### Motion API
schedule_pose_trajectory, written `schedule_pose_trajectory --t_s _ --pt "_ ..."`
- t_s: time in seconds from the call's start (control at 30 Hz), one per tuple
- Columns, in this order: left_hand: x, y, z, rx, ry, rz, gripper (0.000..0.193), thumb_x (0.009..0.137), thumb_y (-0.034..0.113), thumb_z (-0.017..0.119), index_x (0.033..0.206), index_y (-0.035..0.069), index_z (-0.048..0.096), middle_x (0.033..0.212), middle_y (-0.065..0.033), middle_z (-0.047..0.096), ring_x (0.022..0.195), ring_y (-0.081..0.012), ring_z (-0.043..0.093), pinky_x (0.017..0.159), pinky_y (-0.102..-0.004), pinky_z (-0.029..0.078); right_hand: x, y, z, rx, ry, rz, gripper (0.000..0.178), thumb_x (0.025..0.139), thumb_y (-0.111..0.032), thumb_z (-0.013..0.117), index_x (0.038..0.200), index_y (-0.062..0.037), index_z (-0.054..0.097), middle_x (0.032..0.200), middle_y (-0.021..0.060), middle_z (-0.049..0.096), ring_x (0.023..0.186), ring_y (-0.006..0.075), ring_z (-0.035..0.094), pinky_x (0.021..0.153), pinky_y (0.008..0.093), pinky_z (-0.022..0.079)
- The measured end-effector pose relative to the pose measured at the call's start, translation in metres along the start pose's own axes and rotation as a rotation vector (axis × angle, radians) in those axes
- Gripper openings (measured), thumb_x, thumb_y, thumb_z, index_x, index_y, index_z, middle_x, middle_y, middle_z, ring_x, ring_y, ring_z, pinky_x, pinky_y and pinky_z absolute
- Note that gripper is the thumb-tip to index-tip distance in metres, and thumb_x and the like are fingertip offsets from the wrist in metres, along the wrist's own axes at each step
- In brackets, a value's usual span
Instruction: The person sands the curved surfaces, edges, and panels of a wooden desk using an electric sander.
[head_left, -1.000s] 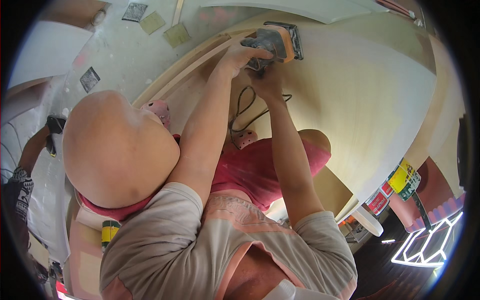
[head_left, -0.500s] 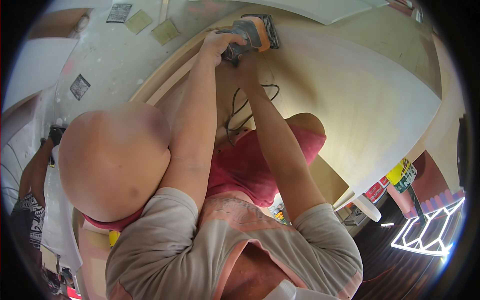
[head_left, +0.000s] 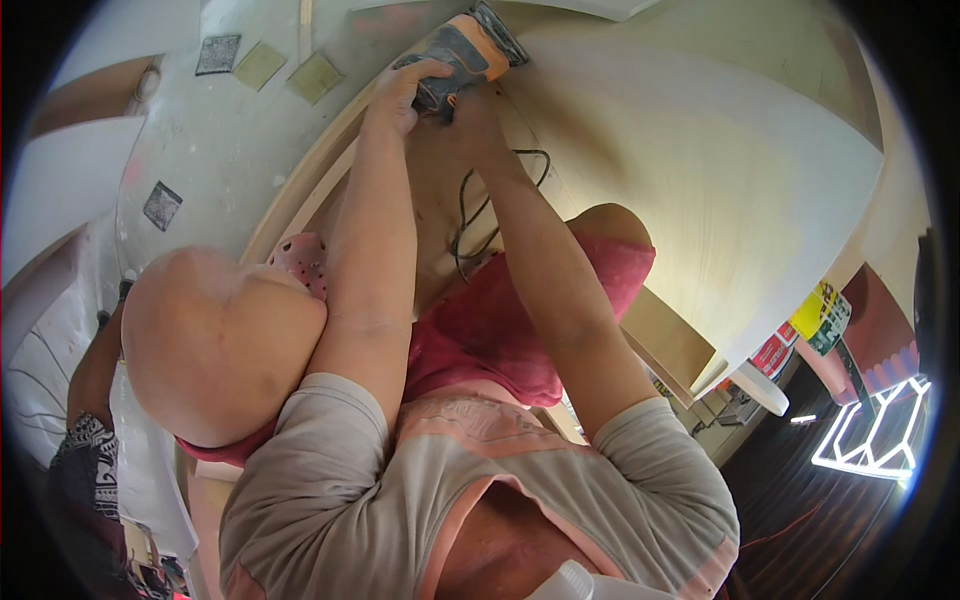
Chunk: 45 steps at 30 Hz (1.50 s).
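An orange and dark-grey power sander point(head_left: 468, 55) is at the top of the view, its dark square pad turned toward the upper right against a pale curved panel point(head_left: 700, 200). My left hand point(head_left: 397, 95) wraps round its body from the left, thumb over the top. Just below the sander is my right hand point(head_left: 474, 118), against its underside; its fingers are mostly hidden by shadow and by the tool. A black cord point(head_left: 468, 215) loops down between my forearms over the wooden surface.
Square sanding sheets point(head_left: 316, 80) lie on the dusty floor at the upper left, with another sheet point(head_left: 162, 205) lower down. My bent knees flank my arms. Another person's arm point(head_left: 95, 350) shows at far left. Paint cans point(head_left: 822, 315) stand at right, above a lit hexagonal lamp reflection point(head_left: 870, 430).
The sander and both my hands have shifted left and slightly up in the view. My left knee has dropped a little, and a pink perforated shoe now shows beside it.
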<state>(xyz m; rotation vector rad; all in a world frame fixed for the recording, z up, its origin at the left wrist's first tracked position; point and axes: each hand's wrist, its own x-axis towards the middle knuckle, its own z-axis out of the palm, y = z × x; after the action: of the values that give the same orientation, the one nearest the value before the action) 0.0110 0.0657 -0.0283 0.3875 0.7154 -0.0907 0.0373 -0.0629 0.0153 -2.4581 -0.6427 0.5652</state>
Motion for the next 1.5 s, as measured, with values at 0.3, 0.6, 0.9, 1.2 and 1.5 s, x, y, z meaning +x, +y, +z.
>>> schedule_pose_trajectory --t_s 0.3,0.6,0.9,1.2,1.5 --pt "-0.027 0.002 0.015 0.137 -0.054 0.038 0.039 0.067 0.012 0.078 0.1 -0.001 0.061 0.091 -0.01 0.065 0.076 -0.0202 0.065 0.068 -0.0341 0.054 -0.015 -0.018 -0.028 -0.037 -0.07 0.019 0.048 0.072 -0.021 0.072 0.112 0.0007 0.055 0.1 0.0209 0.064 0.097 0.0352 0.062 0.08 0.0394 0.049" --pt "-0.05 0.023 0.048 0.264 -0.139 0.28 0.059 0.061 0.015 0.084 0.108 -0.002 0.054 0.094 -0.0101 0.063 0.082 -0.018 0.063 0.074 -0.0302 0.053 -0.029 -0.055 -0.052 0.109 -0.035 0.2 0.053 0.073 -0.019 0.07 0.12 0.0 0.052 0.111 0.0173 0.063 0.107 0.0309 0.059 0.09 0.0382 0.046" --pt "-0.083 0.031 0.086 0.225 -0.145 0.323 0.034 0.063 0.014 0.083 0.086 0.001 0.062 0.078 -0.0068 0.064 0.065 -0.0155 0.063 0.058 -0.0284 0.052 -0.031 -0.036 -0.057 0.076 0.094 0.022 0.047 0.075 -0.025 0.072 0.111 0.0002 0.054 0.099 0.0144 0.064 0.098 0.0296 0.061 0.082 0.038 0.047" --pt "-0.079 0.032 0.082 0.268 -0.181 0.345 0.028 0.067 0.017 0.08 0.082 0.001 0.062 0.073 -0.0059 0.064 0.058 -0.0146 0.062 0.055 -0.027 0.049 -0.051 -0.063 -0.077 0.071 0.042 0.143 0.051 0.077 -0.028 0.07 0.114 0.0015 0.052 0.111 0.0232 0.062 0.107 0.0395 0.057 0.088 0.0447 0.045" --pt "-0.161 0.035 0.16 1.137 -0.033 0.946 0.061 0.062 0.026 0.086 0.105 -0.001 0.053 0.095 -0.0115 0.065 0.083 -0.0155 0.063 0.07 -0.0305 0.052 -0.063 -0.075 -0.119 0.404 0.261 -0.136 0.046 0.073 -0.02 0.072 0.109 0.0019 0.054 0.102 0.0196 0.064 0.096 0.0316 0.063 0.081 0.0383 0.049"
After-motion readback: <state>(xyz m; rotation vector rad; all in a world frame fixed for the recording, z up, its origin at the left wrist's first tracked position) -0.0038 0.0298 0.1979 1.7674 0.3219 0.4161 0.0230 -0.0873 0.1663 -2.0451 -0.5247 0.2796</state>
